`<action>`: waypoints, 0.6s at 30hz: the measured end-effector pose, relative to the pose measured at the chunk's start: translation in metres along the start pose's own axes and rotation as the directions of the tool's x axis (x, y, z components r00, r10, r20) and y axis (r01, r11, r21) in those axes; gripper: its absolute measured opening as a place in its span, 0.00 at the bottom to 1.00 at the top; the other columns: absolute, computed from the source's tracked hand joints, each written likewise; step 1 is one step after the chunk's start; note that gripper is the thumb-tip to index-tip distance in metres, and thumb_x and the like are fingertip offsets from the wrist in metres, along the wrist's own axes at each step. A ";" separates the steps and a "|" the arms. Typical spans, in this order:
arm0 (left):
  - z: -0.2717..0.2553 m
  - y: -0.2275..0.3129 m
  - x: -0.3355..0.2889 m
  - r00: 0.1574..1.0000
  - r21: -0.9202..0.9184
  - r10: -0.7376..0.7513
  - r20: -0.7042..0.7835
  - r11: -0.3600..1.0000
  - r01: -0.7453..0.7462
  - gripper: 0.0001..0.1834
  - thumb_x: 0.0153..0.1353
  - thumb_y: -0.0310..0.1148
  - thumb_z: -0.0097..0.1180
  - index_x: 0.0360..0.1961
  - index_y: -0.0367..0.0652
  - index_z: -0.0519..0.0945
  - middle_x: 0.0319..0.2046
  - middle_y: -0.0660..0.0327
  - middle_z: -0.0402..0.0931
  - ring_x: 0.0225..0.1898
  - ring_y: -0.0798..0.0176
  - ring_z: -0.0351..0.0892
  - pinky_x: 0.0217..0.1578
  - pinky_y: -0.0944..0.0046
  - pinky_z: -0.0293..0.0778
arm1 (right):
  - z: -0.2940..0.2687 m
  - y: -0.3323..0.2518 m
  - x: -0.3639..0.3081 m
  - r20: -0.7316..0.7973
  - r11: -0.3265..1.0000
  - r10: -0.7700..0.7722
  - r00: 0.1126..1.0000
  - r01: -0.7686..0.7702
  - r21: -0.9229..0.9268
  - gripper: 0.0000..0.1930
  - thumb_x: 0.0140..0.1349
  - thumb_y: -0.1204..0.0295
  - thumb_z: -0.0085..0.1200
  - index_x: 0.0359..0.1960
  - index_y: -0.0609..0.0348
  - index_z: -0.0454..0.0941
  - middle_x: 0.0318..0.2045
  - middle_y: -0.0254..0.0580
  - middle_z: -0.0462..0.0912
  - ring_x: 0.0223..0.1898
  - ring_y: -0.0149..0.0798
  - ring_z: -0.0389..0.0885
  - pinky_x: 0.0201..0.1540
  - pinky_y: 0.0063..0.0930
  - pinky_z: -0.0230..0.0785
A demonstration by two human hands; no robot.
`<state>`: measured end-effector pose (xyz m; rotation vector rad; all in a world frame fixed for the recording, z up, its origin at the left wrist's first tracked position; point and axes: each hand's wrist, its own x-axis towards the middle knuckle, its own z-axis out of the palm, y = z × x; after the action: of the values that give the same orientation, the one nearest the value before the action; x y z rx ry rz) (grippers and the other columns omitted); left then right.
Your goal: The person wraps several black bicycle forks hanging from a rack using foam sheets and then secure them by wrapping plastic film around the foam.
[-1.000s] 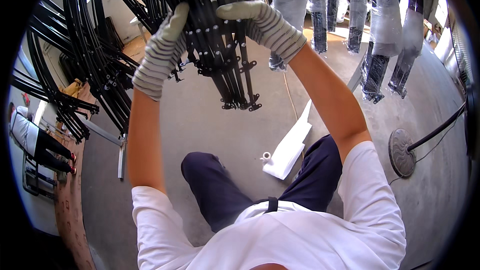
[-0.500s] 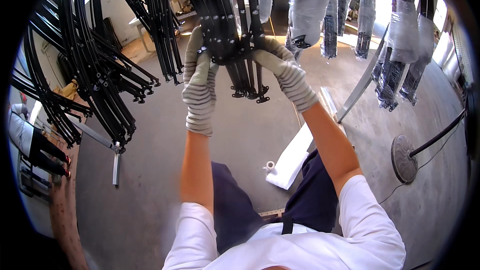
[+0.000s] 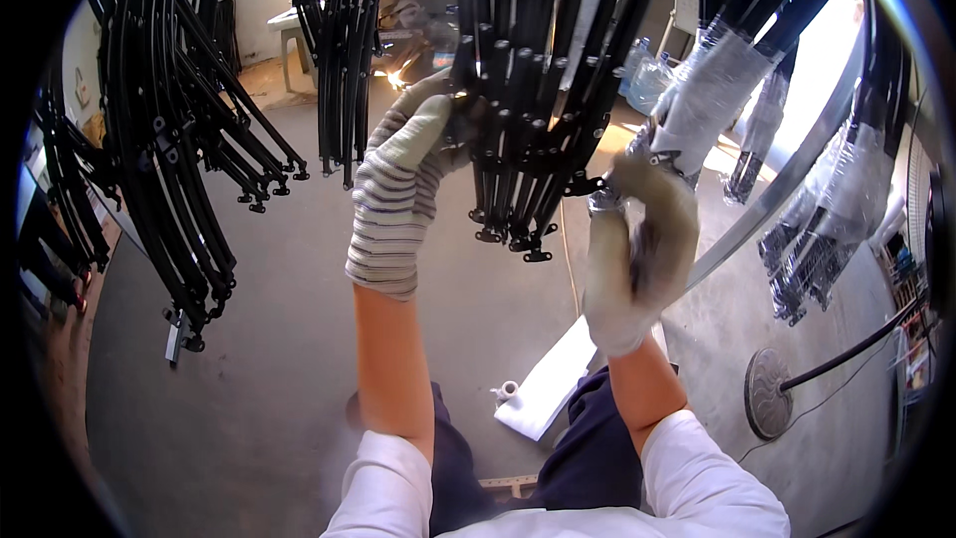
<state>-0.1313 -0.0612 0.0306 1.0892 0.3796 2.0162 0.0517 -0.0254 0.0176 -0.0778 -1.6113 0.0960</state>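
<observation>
A hanging bundle of black metal bars with riveted joints and small end brackets is in front of me. My left hand, in a striped knit glove, is closed on the bundle's left edge at joint height; its fingertips are partly hidden behind the bars. Just right of the bundle's lower part is my right hand, gloved and blurred. Its fingers are bent, with a gap between them and the thumb, and I make out nothing held. Close behind it hangs a bundle with its end wrapped in clear film.
More black bars hang at the left, and film-wrapped ones at the right. A slanted metal bar runs behind my right hand. White sheet material and a small roll lie below. A round stand base is at right.
My right hand has come off the bundle's right side and moved right and down. My left hand stays on the bars. The view has shifted, and the bundle looks more spread out.
</observation>
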 end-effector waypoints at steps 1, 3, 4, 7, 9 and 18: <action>-0.006 0.000 0.001 1.000 0.001 -0.012 0.020 1.000 0.012 0.15 0.52 0.27 0.46 0.43 0.38 0.69 0.35 0.54 0.72 0.31 0.65 0.74 0.31 0.65 0.75 | -0.002 -0.014 0.004 0.236 0.994 -0.031 0.971 0.004 0.112 0.18 0.47 0.81 0.46 0.43 0.61 0.66 0.41 0.48 0.69 0.39 0.37 0.70 0.40 0.28 0.64; -0.006 0.000 0.001 0.997 -0.042 -0.081 -0.013 0.996 0.081 0.14 0.51 0.27 0.48 0.41 0.39 0.70 0.32 0.56 0.73 0.29 0.66 0.75 0.28 0.70 0.74 | 0.005 -0.026 0.010 0.479 0.973 -0.095 0.873 -0.020 0.229 0.18 0.45 0.80 0.47 0.42 0.62 0.68 0.44 0.52 0.67 0.42 0.44 0.69 0.43 0.30 0.63; -0.001 0.001 0.000 0.993 -0.053 -0.119 -0.024 0.992 0.117 0.13 0.51 0.27 0.48 0.40 0.40 0.70 0.30 0.57 0.74 0.28 0.67 0.75 0.26 0.72 0.74 | 0.018 -0.028 0.009 0.494 0.967 -0.121 0.861 -0.010 0.255 0.19 0.44 0.79 0.49 0.42 0.62 0.68 0.45 0.54 0.67 0.44 0.48 0.68 0.44 0.31 0.62; 0.012 -0.002 -0.003 0.986 -0.047 -0.118 -0.120 0.992 0.113 0.11 0.50 0.26 0.48 0.37 0.40 0.72 0.30 0.59 0.74 0.28 0.68 0.74 0.27 0.74 0.73 | 0.032 -0.023 0.006 0.531 0.980 0.038 0.847 -0.136 0.146 0.23 0.42 0.75 0.51 0.45 0.59 0.66 0.47 0.53 0.64 0.48 0.50 0.64 0.48 0.35 0.58; 0.010 -0.005 0.002 0.983 -0.039 -0.118 -0.138 0.993 0.114 0.11 0.49 0.23 0.48 0.36 0.40 0.73 0.30 0.58 0.74 0.28 0.67 0.75 0.26 0.74 0.73 | 0.032 -0.020 0.004 0.498 0.979 0.129 0.857 -0.191 0.076 0.24 0.42 0.75 0.51 0.45 0.57 0.65 0.48 0.51 0.62 0.48 0.49 0.63 0.49 0.35 0.58; 0.004 -0.007 0.006 0.991 -0.028 -0.099 0.090 0.994 0.102 0.12 0.47 0.24 0.51 0.36 0.35 0.72 0.30 0.50 0.73 0.25 0.63 0.75 0.24 0.68 0.75 | 0.005 0.007 -0.007 -0.191 0.969 0.243 0.951 -0.247 0.006 0.20 0.49 0.70 0.51 0.45 0.60 0.63 0.41 0.40 0.66 0.43 0.31 0.65 0.44 0.23 0.58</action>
<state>-0.1260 -0.0523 0.0322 1.1135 0.3473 1.8726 0.0465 -0.0193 0.0098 -0.2934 -1.4055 0.2590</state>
